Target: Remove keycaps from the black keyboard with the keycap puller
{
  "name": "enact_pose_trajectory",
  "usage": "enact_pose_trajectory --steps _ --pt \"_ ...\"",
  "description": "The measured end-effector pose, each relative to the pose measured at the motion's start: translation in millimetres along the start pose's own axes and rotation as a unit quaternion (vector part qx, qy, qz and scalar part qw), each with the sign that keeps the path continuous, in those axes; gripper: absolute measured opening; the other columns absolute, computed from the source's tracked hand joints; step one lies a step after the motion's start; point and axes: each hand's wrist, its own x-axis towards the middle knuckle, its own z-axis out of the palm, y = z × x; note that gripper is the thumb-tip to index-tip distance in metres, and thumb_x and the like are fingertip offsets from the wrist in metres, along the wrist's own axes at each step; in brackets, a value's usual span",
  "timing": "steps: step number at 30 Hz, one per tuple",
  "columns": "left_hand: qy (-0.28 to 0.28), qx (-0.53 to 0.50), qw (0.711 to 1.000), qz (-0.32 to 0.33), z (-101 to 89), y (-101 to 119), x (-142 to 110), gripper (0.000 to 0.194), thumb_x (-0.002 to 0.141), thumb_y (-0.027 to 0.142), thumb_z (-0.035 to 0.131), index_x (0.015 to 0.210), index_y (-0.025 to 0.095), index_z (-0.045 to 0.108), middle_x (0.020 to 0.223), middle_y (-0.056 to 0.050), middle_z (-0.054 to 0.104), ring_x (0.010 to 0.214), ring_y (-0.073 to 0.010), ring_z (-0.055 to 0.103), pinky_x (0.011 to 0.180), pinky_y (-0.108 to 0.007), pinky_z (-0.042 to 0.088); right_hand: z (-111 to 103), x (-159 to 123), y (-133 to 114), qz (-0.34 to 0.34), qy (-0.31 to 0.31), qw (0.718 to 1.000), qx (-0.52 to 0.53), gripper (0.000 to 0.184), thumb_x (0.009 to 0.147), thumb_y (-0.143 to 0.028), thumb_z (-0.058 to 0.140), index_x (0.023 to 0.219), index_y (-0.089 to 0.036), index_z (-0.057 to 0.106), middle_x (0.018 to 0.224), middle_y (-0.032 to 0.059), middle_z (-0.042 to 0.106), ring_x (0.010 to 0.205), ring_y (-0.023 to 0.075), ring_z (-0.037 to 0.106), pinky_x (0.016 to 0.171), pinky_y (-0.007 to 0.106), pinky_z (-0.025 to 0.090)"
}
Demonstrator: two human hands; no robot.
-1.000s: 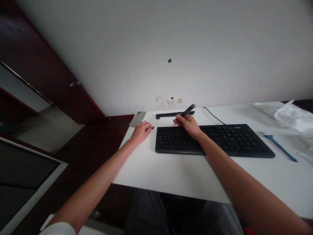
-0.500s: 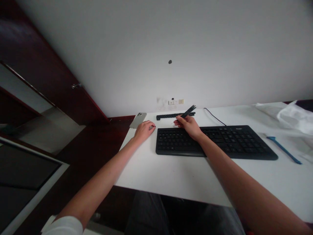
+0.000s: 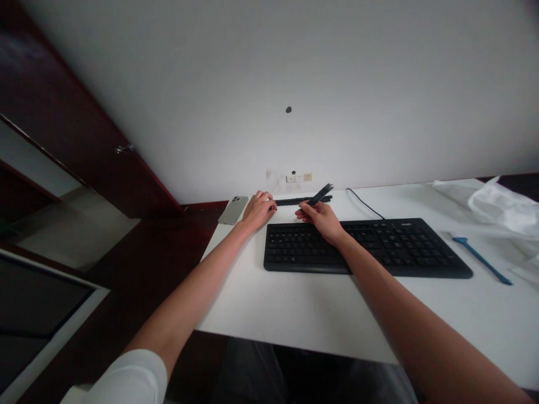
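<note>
My left hand [image 3: 260,208] is closed in a pinch at the left end of a row of loose black keycaps [image 3: 290,201]. A small black keycap [image 3: 273,209] shows at its fingertips, partly hidden. My right hand [image 3: 319,216] grips a black keycap puller [image 3: 320,194], tilted up to the right, with thin wire showing below the fingers. That hand is over the upper edge of the black keyboard [image 3: 370,247], and its forearm crosses the keys. Some of the keyboard is hidden under the hand and wrist.
A grey phone [image 3: 233,210] lies face down left of my left hand. Right of the keyboard are a blue brush [image 3: 484,261] and a crumpled white bag [image 3: 497,199]. The keyboard's cable [image 3: 364,202] runs toward the wall. The white table [image 3: 295,314] ends at the left and front.
My left hand has moved right and away from me, from beside the phone to the left end of the keycap row. My right hand keeps hold of the puller. The view has shifted slightly.
</note>
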Motion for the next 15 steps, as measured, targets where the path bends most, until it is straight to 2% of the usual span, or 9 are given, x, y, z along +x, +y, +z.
enact_pose_trajectory --steps 9,15 --pt "0.005 0.01 1.0 -0.023 7.5 -5.2 4.8 0.006 0.089 0.021 0.069 0.092 0.024 0.073 0.116 -0.005 0.064 0.114 -0.0272 0.049 0.098 -0.043 0.041 1.4 -1.4 -2.4 0.001 0.0 1.0 0.002 0.034 0.085 -0.049 0.077 0.092 -0.016 0.069 0.087 0.0096 0.078 0.078 0.0181 0.073 0.073 0.03 0.06" --pt "0.04 -0.038 0.997 -0.055 0.3 13.3 -1.3 0.011 0.088 0.022 0.069 0.099 0.024 0.073 0.114 -0.006 0.064 0.111 -0.0266 0.053 0.101 -0.043 0.044 0.3 -0.9 -2.1 0.005 0.001 1.0 0.009 0.035 0.083 -0.049 0.079 0.093 -0.017 0.069 0.085 0.0085 0.078 0.077 0.0179 0.073 0.073 0.029 0.059"
